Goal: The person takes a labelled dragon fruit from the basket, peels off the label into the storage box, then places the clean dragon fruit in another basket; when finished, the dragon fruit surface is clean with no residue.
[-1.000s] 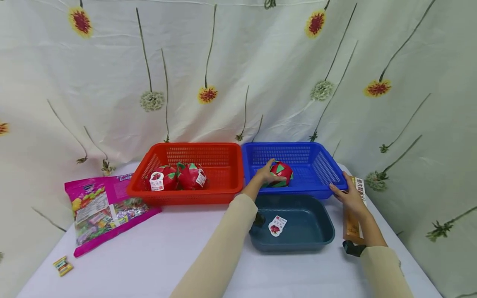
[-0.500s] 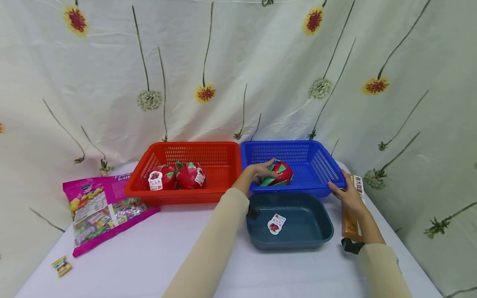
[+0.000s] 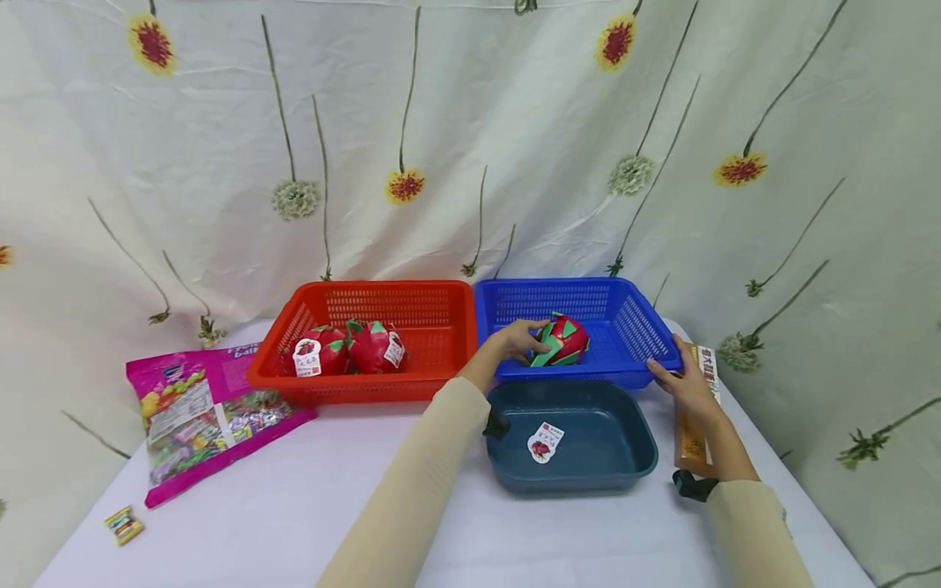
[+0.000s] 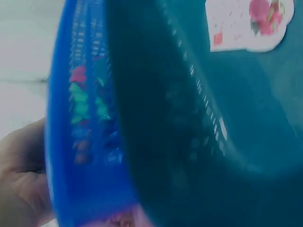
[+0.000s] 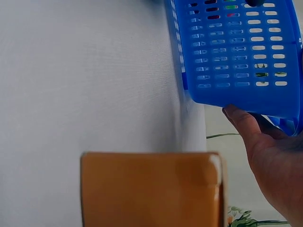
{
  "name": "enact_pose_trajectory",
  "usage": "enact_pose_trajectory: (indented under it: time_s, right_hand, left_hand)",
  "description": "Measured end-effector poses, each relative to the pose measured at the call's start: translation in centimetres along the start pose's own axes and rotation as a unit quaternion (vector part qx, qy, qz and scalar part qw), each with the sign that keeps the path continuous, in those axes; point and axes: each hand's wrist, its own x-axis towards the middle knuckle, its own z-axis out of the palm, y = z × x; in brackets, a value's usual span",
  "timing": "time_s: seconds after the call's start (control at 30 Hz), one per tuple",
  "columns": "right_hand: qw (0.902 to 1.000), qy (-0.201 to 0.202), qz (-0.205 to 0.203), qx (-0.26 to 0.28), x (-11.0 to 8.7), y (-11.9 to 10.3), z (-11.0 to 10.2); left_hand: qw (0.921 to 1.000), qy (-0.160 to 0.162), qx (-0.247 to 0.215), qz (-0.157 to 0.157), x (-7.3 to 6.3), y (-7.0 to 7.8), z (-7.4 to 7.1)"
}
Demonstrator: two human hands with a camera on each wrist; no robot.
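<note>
In the head view, my left hand (image 3: 520, 338) grips the left end of a red dragon fruit (image 3: 569, 340) with green leaf tips, inside the blue basket (image 3: 603, 376). Its thumb lies along the near side and its fingers along the far side. The left wrist view shows that hand (image 4: 23, 175) partly hidden behind the basket wall, where red and green show through the slots. My right hand (image 3: 691, 384) holds the basket's right front corner. In the right wrist view, its thumb (image 5: 244, 122) presses that corner from below the slotted side.
Left of the blue basket, a red basket (image 3: 441, 384) holds two dragon fruits (image 3: 375, 347). In front stands a dark teal tub (image 3: 603, 482) with a fruit sticker (image 3: 546, 443) inside. An orange-brown box (image 3: 691, 445) lies by my right wrist. A pink candy bag (image 3: 213, 416) and small wrapped candy (image 3: 123, 525) lie left.
The dragon fruit has shifted slightly right and turned, with more green showing at its near left. My left hand has stayed at its left end. The right hand keeps its hold.
</note>
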Motion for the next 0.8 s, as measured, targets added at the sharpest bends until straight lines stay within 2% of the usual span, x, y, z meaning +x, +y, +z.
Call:
enact_pose_trajectory:
  time_s: [0.2,0.4,0.57,0.67,0.8]
  right_hand:
    - [1.0000,0.003,0.003,0.000,-0.1,0.2,-0.3]
    - [0.9999,0.007,0.008,0.011,0.2,0.2,-0.2]
    - [0.9996,0.007,0.021,0.020,0.4,0.5,0.3]
    - [0.9995,0.007,0.018,0.026,0.5,0.5,0.4]
    - [0.9994,0.014,0.014,0.027,0.4,0.3,0.0]
  left_hand:
    - [0.9982,0.045,0.028,0.027,2.0,1.0,3.8]
    - [0.9950,0.050,0.070,0.050,3.0,2.3,6.5]
    - [0.9919,0.048,0.105,0.053,3.6,2.5,7.5]
    - [0.9928,0.049,0.095,0.054,4.0,2.6,7.7]
    - [0.9943,0.044,0.061,0.075,4.4,2.7,7.9]
